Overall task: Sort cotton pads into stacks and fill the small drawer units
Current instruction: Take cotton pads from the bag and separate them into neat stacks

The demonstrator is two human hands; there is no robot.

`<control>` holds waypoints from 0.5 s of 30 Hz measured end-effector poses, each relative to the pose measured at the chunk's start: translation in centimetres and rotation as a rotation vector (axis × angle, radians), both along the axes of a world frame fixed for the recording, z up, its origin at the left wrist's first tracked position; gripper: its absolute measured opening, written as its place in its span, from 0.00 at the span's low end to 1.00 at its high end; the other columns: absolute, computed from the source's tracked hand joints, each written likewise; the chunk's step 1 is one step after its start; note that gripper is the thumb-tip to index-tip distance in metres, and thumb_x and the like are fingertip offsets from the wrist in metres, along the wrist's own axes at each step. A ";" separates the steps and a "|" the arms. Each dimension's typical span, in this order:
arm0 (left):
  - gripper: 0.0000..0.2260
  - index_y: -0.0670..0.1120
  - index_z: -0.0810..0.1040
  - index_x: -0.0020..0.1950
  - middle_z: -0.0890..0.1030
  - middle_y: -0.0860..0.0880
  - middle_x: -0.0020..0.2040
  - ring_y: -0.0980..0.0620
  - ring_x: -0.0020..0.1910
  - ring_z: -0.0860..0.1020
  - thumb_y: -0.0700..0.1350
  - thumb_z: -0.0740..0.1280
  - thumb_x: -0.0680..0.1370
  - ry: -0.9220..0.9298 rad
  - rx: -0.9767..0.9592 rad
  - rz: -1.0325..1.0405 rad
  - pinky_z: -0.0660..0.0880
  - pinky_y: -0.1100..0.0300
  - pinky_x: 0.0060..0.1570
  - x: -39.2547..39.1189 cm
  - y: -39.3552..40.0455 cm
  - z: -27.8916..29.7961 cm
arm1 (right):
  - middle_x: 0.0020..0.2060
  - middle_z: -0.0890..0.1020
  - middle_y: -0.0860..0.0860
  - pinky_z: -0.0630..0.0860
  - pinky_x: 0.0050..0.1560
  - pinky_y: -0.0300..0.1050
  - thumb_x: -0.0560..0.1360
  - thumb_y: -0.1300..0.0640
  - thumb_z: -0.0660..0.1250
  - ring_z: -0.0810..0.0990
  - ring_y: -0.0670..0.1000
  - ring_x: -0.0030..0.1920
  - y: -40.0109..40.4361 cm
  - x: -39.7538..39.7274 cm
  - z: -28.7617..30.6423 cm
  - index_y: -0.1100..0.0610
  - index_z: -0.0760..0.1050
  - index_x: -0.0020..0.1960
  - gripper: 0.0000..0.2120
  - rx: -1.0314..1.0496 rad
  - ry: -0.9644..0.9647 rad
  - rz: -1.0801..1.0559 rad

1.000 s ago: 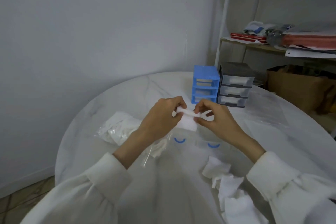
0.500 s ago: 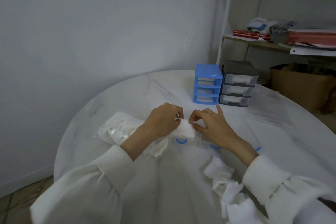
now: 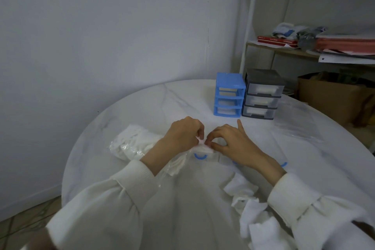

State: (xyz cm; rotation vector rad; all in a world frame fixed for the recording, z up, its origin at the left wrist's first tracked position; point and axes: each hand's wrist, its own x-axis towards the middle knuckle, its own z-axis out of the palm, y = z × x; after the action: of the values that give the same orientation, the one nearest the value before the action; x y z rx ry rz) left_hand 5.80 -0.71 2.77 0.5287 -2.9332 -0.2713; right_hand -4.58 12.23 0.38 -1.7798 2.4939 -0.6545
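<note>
Cotton pad [image 3: 204,147] pinched between both hands, over table [image 3: 142,107].

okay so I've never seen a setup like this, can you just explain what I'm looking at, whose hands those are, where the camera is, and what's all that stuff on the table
There is no machine here. A person wears a wide-angle camera on the head, looking forward and down, so you see that person's own two arms in white sleeves.

The left hand and right hand meet in the middle and pinch a small stack of white cotton pads just above the round white table.

On the table: a plastic bag of more pads at the left, loose pads near the right sleeve, and clear drawers with blue handles lying under the hands. Farther back stand a blue drawer unit and a grey drawer unit side by side; the grey one's drawers show white contents. An empty clear bag lies to the right.
</note>
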 end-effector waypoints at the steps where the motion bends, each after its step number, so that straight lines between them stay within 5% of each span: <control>1: 0.08 0.47 0.79 0.53 0.80 0.51 0.54 0.53 0.52 0.77 0.40 0.66 0.76 0.004 0.002 0.000 0.69 0.65 0.47 0.1 0.0 0.2 | 0.56 0.78 0.44 0.37 0.72 0.56 0.78 0.53 0.62 0.70 0.45 0.60 0.2 0.0 0.3 0.48 0.79 0.55 0.09 -0.020 -0.013 0.002; 5: 0.09 0.48 0.78 0.56 0.79 0.52 0.55 0.53 0.53 0.76 0.43 0.64 0.77 0.074 0.020 0.001 0.68 0.63 0.48 0.6 0.3 0.8 | 0.55 0.78 0.43 0.40 0.73 0.50 0.78 0.56 0.62 0.72 0.44 0.59 1.6 -0.1 1.0 0.49 0.78 0.53 0.07 -0.065 -0.077 0.031; 7: 0.09 0.49 0.78 0.56 0.80 0.53 0.55 0.54 0.53 0.76 0.43 0.63 0.78 0.127 0.022 -0.024 0.67 0.64 0.47 1.0 1.0 1.1 | 0.53 0.79 0.42 0.52 0.72 0.46 0.77 0.56 0.63 0.74 0.43 0.56 2.7 -0.1 1.3 0.48 0.78 0.50 0.07 -0.078 -0.118 0.063; 9: 0.09 0.49 0.78 0.55 0.80 0.53 0.52 0.55 0.50 0.77 0.42 0.62 0.78 0.191 0.029 -0.060 0.68 0.64 0.46 1.5 2.0 1.1 | 0.49 0.81 0.43 0.67 0.61 0.37 0.77 0.58 0.64 0.76 0.41 0.51 3.8 0.1 1.7 0.47 0.79 0.47 0.08 -0.102 -0.170 0.083; 11: 0.09 0.49 0.79 0.53 0.81 0.53 0.48 0.55 0.44 0.76 0.40 0.61 0.77 0.252 0.065 -0.115 0.71 0.63 0.44 2.0 3.3 1.0 | 0.46 0.82 0.44 0.71 0.52 0.31 0.76 0.61 0.65 0.77 0.39 0.47 5.1 0.5 2.1 0.47 0.79 0.46 0.09 -0.102 -0.216 0.090; 15: 0.08 0.47 0.80 0.50 0.80 0.52 0.41 0.56 0.36 0.75 0.39 0.63 0.76 0.261 0.191 -0.220 0.73 0.63 0.41 2.6 5.7 0.3 | 0.41 0.83 0.44 0.75 0.50 0.35 0.74 0.64 0.66 0.79 0.41 0.43 7.9 1.3 2.3 0.49 0.80 0.46 0.10 -0.040 -0.268 0.114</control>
State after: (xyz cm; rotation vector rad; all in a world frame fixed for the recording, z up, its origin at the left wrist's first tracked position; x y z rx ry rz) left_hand 8.42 4.98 3.05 0.1736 -2.7229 -0.6020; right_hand -3.24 20.09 2.69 -1.7015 2.2048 -0.8757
